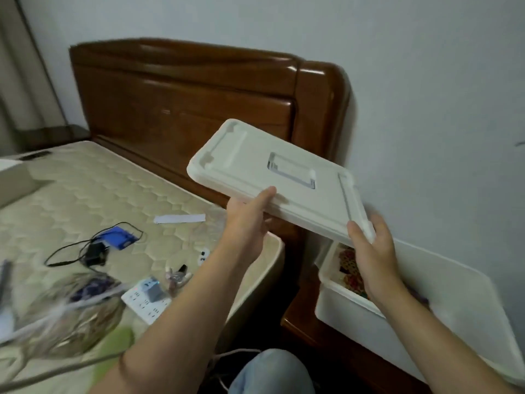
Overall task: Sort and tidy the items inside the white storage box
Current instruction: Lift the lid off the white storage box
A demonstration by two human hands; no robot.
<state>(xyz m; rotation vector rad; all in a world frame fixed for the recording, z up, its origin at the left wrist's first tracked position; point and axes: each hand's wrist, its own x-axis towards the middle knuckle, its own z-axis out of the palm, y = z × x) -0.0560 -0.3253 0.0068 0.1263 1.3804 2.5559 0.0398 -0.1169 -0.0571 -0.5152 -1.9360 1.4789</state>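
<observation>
I am holding the lid (272,177) in both hands (247,220), fingers gripping its edges, above the open box (397,317), with sorting barely begun.

Readable text: none in this blurred view.
White lid (272,177): no lettering legible.
Power strip (146,304): markings too small to read.
Blue device (118,237): no label legible.

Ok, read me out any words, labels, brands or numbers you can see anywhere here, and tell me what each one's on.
No text can be read.
White lid held by left hand and right hand: no print shows.
White power strip on the mattress: markings too blurred.
Paper strip: looks blank.
</observation>
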